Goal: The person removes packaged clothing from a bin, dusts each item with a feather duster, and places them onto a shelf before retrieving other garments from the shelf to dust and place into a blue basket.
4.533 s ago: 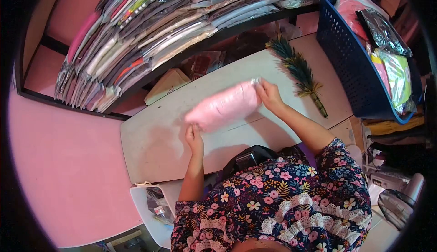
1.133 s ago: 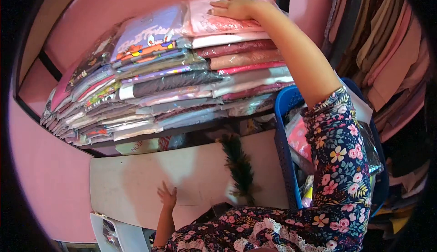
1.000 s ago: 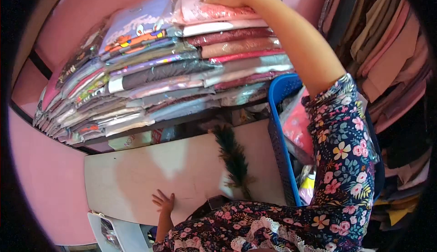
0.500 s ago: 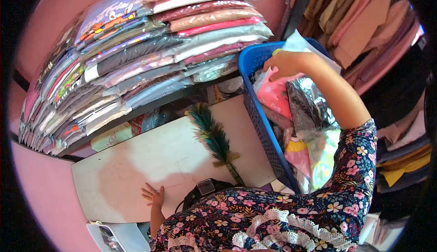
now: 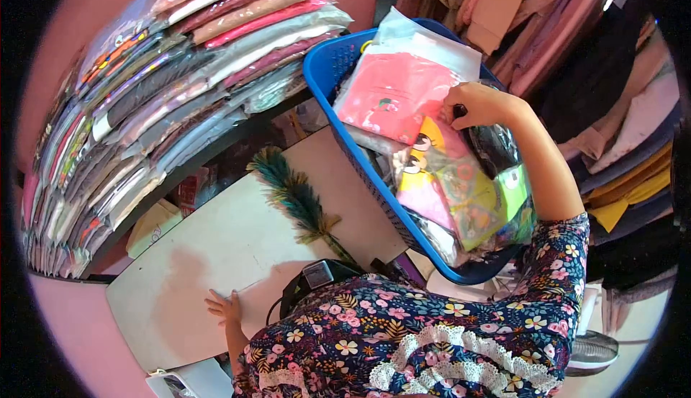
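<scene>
My right hand is over a blue plastic basket, its fingers curled in at the edge of the bagged clothes. What the fingertips hold, if anything, I cannot make out. Just left of them lies a pink folded garment in a clear bag. Below the hand are a dark packet, a yellow and pink cartoon-print packet and a green packet. My left hand rests flat on a white tabletop, fingers spread, holding nothing.
A feather duster lies on the tabletop beside the basket. Tall stacks of bagged clothes fill a shelf at the left. Garments hang at the upper right, with more folded cloth below. A white container stands at the lower left.
The view has turned, so the basket appears further left. My right hand has moved off the pink packet's far end toward the basket's right side. The pink packet now shows flat; my left hand stays put.
</scene>
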### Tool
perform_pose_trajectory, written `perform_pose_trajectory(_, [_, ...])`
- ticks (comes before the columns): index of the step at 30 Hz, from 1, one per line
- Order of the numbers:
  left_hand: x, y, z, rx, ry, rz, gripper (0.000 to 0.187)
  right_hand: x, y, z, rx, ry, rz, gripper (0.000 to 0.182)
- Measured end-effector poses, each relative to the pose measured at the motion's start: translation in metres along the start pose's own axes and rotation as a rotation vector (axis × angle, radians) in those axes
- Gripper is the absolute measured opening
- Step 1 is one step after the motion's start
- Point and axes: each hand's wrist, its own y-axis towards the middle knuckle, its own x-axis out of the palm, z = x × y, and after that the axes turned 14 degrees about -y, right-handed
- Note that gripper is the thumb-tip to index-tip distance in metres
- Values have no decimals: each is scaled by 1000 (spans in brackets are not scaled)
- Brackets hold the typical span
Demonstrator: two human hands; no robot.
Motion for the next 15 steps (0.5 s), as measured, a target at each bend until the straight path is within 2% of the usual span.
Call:
perform_pose_trajectory(2, [4, -2, -1, 14, -10, 25, 89, 9, -20, 3, 48, 151, -17, 19])
perform_pose_trajectory(4, [6, -3, -2, 16, 10, 29, 89, 6, -34, -5, 20, 160, -5, 23])
perform_pose_trajectory(6, [6, -5, 0, 16, 29, 34, 88, -4, -44, -23, 182, 76, -127, 27])
perform_pose_trajectory(8, [6, -8, 1, 18, 21, 28, 87, -8, -48, -35, 193, 78, -117, 33])
perform_pose_trajectory(10, [8, -1, -2, 30, 32, 36, 87, -8, -49, -46, 264, 54, -137, 48])
perform_pose_trajectory(11, [10, 0, -6, 31, 33, 47, 87, -1, -47, -49, 189, -12, -40, 56])
perform_pose_trajectory(12, [11, 0, -8, 27, 31, 47, 87, 3, -46, -54, 185, -14, -40, 56])
perform_pose_trajectory(14, [13, -1, -9, 38, 26, 53, 88, 11, -41, -66, -87, -31, 174, 59])
perform_pose_trajectory(15, [12, -4, -8, 33, 24, 57, 88, 21, -36, -71, -93, -30, 176, 59])
